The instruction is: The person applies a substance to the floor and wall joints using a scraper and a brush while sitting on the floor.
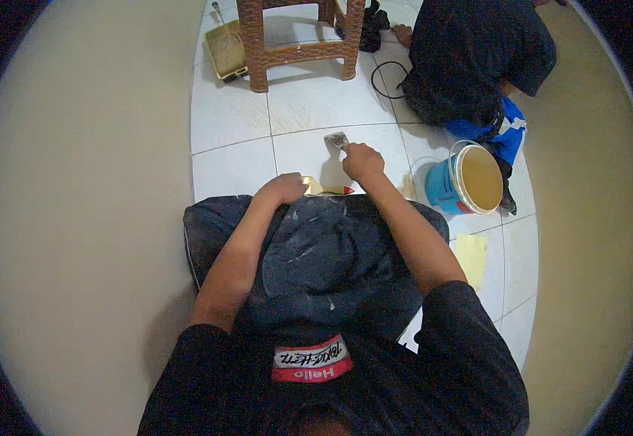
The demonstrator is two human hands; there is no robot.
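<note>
Evidently the left hand (283,189) is pinching a flat paintbrush (323,190) near its gold-coloured metal end, its fingers curling around it, while the handle's red tip is pointing toward the person's right. The brush is lying crosswise just beyond the lap, over the edge of the dark trousers (316,247), which are showing pale smears. The right hand (364,163) is keeping its grip wrapped around the handle of a scraper (337,140), whose smudged grey blade is pointing forward and slightly left, above the white tiled floor (229,116).

As for writing, a red-and-white patch (313,360) on the black shirt (222,385) is carrying dark scrawled lettering on its white band and pale print on its red part, all appearing upside down from this view. A blue bucket (440,185) with a white rim is standing to the right of the right hand, its side bearing small dark print and a red patch too small to make out. Near it, a pale yellow sheet (470,258) is lying on the tiles.

Farther off, a brown stool (302,53) is standing between a paint tray (225,54) on the left and another person (469,58) in dark clothes on the right, beside whom a black cord (376,83) is looping over the floor.
</note>
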